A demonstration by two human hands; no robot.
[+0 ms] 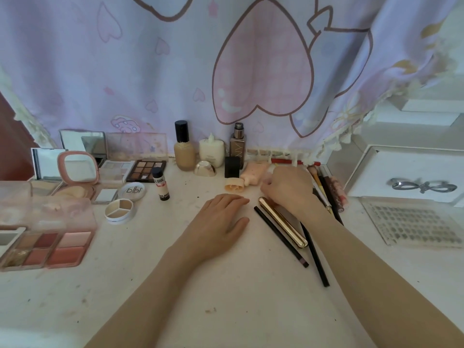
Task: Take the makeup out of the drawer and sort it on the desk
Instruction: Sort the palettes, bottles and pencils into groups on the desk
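While left hand (221,217) rests flat, blush palette (54,248) open, three-pan concealer pot (120,210) uncovered

Behind the hands hangs a lilac curtain (150,71) with big pink hearts. Off right of the right hand sits a white box (406,169) with a silver bow (421,185), pretty cute.

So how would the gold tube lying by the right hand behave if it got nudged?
The gold tube looks rounded and glossy, so it would probably roll sideways and feel slippery. It lies against a black pencil, which might check a leftward roll.
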